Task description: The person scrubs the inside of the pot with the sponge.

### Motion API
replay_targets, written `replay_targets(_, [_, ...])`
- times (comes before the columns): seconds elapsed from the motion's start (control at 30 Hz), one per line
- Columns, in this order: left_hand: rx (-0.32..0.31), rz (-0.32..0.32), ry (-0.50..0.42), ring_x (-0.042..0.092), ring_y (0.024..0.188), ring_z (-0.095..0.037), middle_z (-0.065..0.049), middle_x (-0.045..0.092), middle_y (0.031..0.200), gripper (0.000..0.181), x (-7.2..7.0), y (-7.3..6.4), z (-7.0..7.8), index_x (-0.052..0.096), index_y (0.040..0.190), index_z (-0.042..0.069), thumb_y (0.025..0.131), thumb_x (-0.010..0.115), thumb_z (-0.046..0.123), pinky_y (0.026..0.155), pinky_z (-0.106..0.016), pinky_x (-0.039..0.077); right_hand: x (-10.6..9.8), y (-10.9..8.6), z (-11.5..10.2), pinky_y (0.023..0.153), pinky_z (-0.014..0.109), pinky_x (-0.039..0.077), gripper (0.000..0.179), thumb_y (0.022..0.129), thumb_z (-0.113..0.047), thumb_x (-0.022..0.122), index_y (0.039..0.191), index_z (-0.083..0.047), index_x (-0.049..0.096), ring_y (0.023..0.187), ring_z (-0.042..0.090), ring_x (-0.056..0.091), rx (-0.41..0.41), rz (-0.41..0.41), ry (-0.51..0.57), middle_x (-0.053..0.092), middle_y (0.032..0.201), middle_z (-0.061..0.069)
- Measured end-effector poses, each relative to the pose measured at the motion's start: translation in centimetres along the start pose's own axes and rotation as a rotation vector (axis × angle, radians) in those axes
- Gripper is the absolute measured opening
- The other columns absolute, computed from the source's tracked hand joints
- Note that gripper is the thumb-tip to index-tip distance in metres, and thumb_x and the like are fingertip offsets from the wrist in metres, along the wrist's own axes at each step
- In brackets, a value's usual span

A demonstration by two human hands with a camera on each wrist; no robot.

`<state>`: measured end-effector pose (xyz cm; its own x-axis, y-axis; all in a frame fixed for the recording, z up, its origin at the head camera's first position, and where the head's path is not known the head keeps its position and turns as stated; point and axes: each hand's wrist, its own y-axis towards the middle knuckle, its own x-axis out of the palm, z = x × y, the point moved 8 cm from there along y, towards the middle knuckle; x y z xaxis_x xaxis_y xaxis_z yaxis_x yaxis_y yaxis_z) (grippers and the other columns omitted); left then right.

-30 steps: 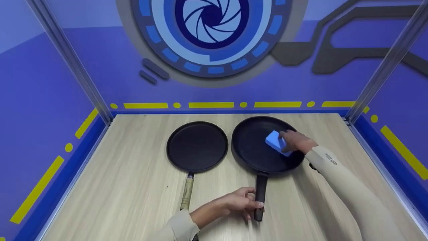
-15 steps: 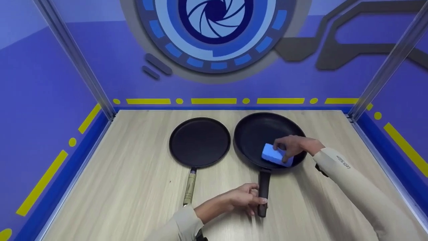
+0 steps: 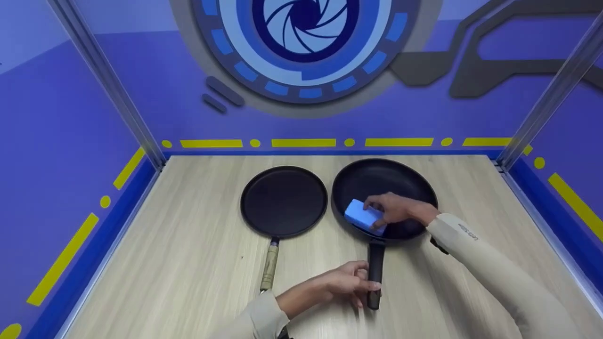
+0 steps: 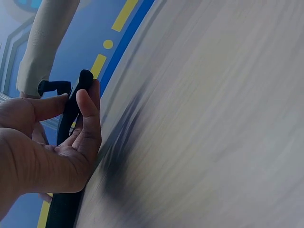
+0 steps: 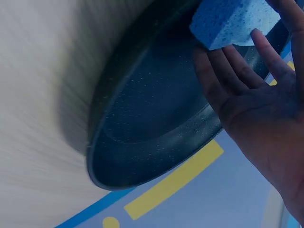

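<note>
A black frying pan (image 3: 377, 181) stands at the right on the wooden table. My left hand (image 3: 346, 282) grips its black handle (image 3: 375, 263); in the left wrist view the thumb and fingers (image 4: 88, 123) close round that handle. Inside the pan, near the handle side, my right hand (image 3: 395, 207) holds a blue sponge (image 3: 360, 214) against the pan's surface. The right wrist view shows the sponge (image 5: 232, 21) pinched between thumb and fingers, its porous face visible. Part of the pan floor is hidden under the right hand.
Left of the frying pan lies a flat black crepe pan (image 3: 284, 202) with a patterned greenish handle (image 3: 269, 266), close to the left forearm. Blue-purple panels with yellow marks (image 3: 304, 142) wall the light wooden table (image 3: 198, 226) at the back and sides.
The right hand has moved the sponge from the pan's right side toward the handle, then left along the near side. The left hand keeps its grip on the handle. The head view shifts slightly.
</note>
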<state>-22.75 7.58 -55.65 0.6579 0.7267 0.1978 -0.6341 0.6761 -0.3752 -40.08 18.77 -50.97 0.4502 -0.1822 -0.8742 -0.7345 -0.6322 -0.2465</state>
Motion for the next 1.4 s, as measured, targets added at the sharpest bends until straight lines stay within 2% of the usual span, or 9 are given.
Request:
replay_targets(0.13, [-0.001,-0.007,-0.009,0.050,0.058,-0.004,0.008,0.044,0.074,0.015,0.2,0.0,0.0,0.056,0.103,0.014,0.097,0.068,0.008,0.045,-0.018,0.052,-0.6,1.5,0.3,0.087,0.050,0.052,0.055,0.083,-0.031,0.086,0.128,-0.010,0.063,0.099,0.029,0.060,0.042,0.057,-0.076,0.066,0.110,0.015])
replay_targets(0.3, [0.004,-0.027,-0.025,0.056,0.061,-0.005,0.008,0.051,0.076,0.016,0.4,-0.1,-0.3,0.057,0.107,0.014,0.097,0.068,0.008,0.046,-0.019,0.052,-1.2,3.2,0.8,0.090,0.054,0.054,0.058,0.086,-0.032,0.083,0.135,-0.011,0.060,0.102,0.032,0.061,0.126,0.122,-0.216,0.065,0.116,0.017])
replay_targets(0.47, [0.009,-0.019,-0.041,0.062,0.063,-0.006,0.006,0.059,0.080,0.017,0.2,-0.1,-0.5,0.058,0.109,0.014,0.097,0.069,0.008,0.046,-0.019,0.053,-2.8,4.8,1.1,0.089,0.058,0.056,0.056,0.084,-0.025,0.084,0.132,-0.007,0.062,0.106,0.041,0.064,0.095,0.267,-0.368,0.066,0.116,0.023])
replay_targets(0.57, [0.018,-0.008,-0.038,0.062,0.062,-0.006,0.006,0.062,0.081,0.017,0.1,0.0,-0.3,0.058,0.108,0.013,0.097,0.069,0.008,0.046,-0.019,0.052,-4.0,5.1,1.8,0.086,0.059,0.056,0.050,0.081,-0.020,0.086,0.126,-0.006,0.067,0.104,0.044,0.063,0.091,0.357,-0.478,0.067,0.110,0.024])
replay_targets(0.7, [0.038,0.000,-0.053,0.062,0.060,-0.006,0.006,0.065,0.083,0.016,0.3,0.1,-0.1,0.059,0.107,0.012,0.096,0.069,0.007,0.045,-0.019,0.051,-5.1,4.5,3.2,0.089,0.059,0.055,0.046,0.081,-0.021,0.087,0.120,-0.004,0.070,0.105,0.045,0.062,0.160,0.382,-0.619,0.066,0.110,0.026])
replay_targets(0.97, [0.052,0.015,-0.051,0.064,0.059,-0.006,-0.006,0.077,0.094,0.015,0.4,0.0,0.1,0.060,0.108,0.011,0.096,0.069,0.007,0.045,-0.018,0.051,-6.8,1.3,6.0,0.090,0.057,0.054,0.043,0.081,-0.024,0.085,0.106,0.008,0.071,0.100,0.044,0.063,0.362,0.253,-0.741,0.065,0.105,0.030])
replay_targets(1.17, [0.056,0.042,-0.066,0.064,0.059,-0.006,-0.019,0.077,0.106,0.012,0.2,-0.3,0.0,0.061,0.104,0.011,0.096,0.069,0.008,0.047,-0.018,0.051,-7.7,-1.9,5.4,0.080,0.055,0.058,0.041,0.080,-0.022,0.083,0.105,0.008,0.070,0.089,0.043,0.065,0.388,0.076,-0.650,0.068,0.096,0.027])
replay_targets(1.3, [0.072,0.055,-0.059,0.062,0.057,-0.005,-0.016,0.078,0.104,0.011,0.1,-0.4,-0.1,0.060,0.104,0.010,0.097,0.068,0.009,0.047,-0.017,0.051,-8.2,-4.3,4.1,0.062,0.039,0.055,0.014,0.072,-0.009,0.077,0.078,-0.002,0.067,0.069,0.025,0.059,0.418,-0.086,-0.527,0.065,0.076,0.011])
replay_targets(1.4, [0.075,0.052,-0.060,0.061,0.056,-0.005,-0.015,0.078,0.104,0.011,0.1,-0.4,-0.2,0.060,0.104,0.010,0.097,0.068,0.009,0.047,-0.018,0.051,-8.0,-6.0,3.3,0.054,0.030,0.042,0.013,0.067,-0.007,0.068,0.063,-0.013,0.057,0.064,0.016,0.045,0.459,-0.244,-0.446,0.051,0.066,-0.001])
